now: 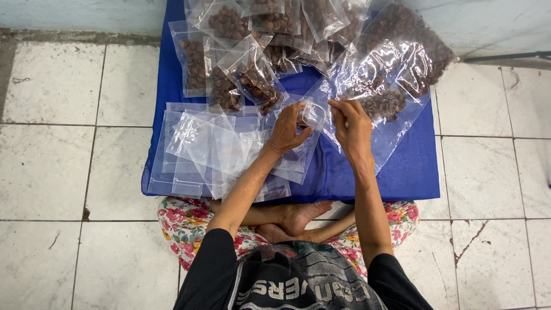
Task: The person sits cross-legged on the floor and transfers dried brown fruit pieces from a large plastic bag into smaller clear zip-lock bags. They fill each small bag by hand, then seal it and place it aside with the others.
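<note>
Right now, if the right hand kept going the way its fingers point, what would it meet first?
Probably the small clear bag that the left hand holds open; the right hand points its fingertips leftward at it, almost touching, though depth is unclear.

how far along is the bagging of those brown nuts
Done: several small filled bags lie at the far end of the blue mat. In hand: the left hand and right hand hold one small clear bag open. Left: a stack of empty bags, and the large bag of nuts is still partly full.
</note>
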